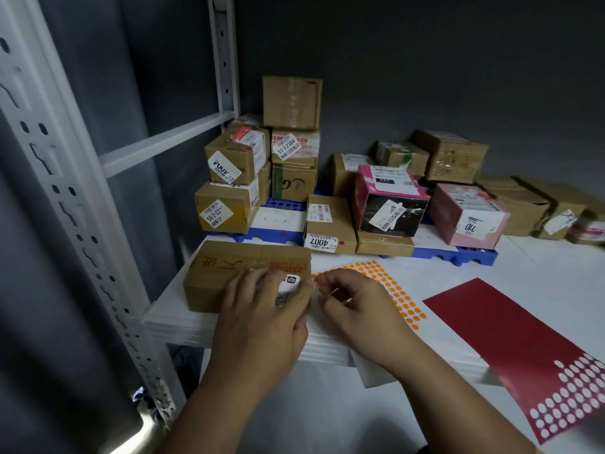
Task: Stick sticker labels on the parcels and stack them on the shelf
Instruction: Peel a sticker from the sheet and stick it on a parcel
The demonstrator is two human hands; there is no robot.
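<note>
Sticker coming off the sheet — parcel held ready at the shelf's front edge

The left hand lies over the near end of the brown parcel, fingers curled across its top and white label, pinning it at the front of the white shelf. The right hand hovers just beside that parcel, thumb and forefinger pinched together over the orange dot sheet — whether a dot is actually caught between them is too small to tell. The risks, as I judge them: a dot that curls onto the fingertip and sticks to skin instead of cardboard, or one that lands over the printed label. The parcel also sits near the shelf lip, so a firm press could nudge it off. Labelled boxes wait stacked behind; a red sheet lies to the right.
</note>
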